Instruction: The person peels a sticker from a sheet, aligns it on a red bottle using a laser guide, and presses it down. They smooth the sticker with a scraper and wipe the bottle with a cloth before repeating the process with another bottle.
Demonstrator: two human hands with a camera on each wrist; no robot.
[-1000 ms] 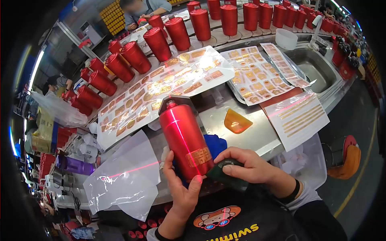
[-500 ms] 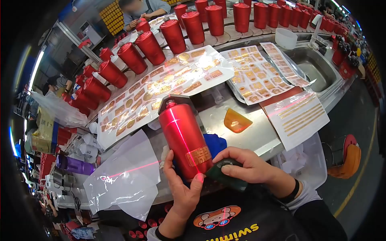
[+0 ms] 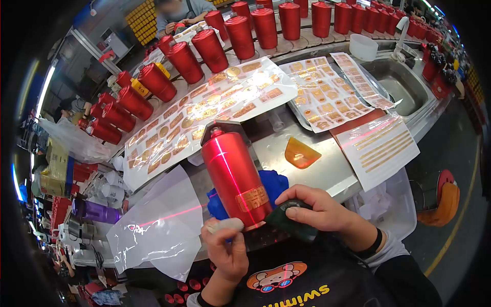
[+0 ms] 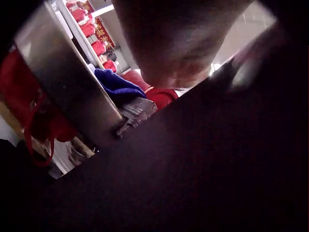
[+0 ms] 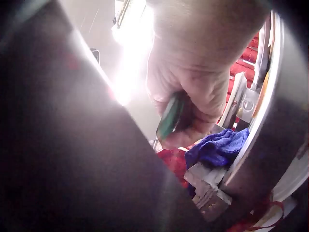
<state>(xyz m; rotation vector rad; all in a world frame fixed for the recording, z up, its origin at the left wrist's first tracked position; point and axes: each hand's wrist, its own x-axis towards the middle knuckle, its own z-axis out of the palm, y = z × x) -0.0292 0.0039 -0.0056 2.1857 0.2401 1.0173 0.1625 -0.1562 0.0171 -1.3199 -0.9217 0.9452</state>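
A shiny red bottle (image 3: 232,171) lies tilted over a blue cloth (image 3: 273,184), with its neck toward a dark angular holder (image 3: 243,130). Near its base it bears a gold label (image 3: 251,198). My left hand (image 3: 227,256) grips a small whitish wad (image 3: 226,225), held right at the lower left of the base. In my right hand (image 3: 322,207), thumb and fingers pinch a dark green scraper (image 3: 291,222), its tip close to the base's right side. The right wrist view shows the green scraper (image 5: 172,116) under the curled fingers. Mostly dark, the left wrist view hides the left fingertips.
Sheets of gold stickers (image 3: 209,112) cover the bench behind the bottle. An orange scraper (image 3: 302,153) lies on the metal top (image 3: 327,174), right of the bottle. Clear film (image 3: 158,225) hangs over the left edge. Red bottles (image 3: 207,48) line a curved conveyor; a sink (image 3: 404,84) is at right.
My left hand has let go of the red bottle and taken up the whitish wad, moving down to the base. My right hand stays nearly in place. The bottles on the conveyor have shifted.
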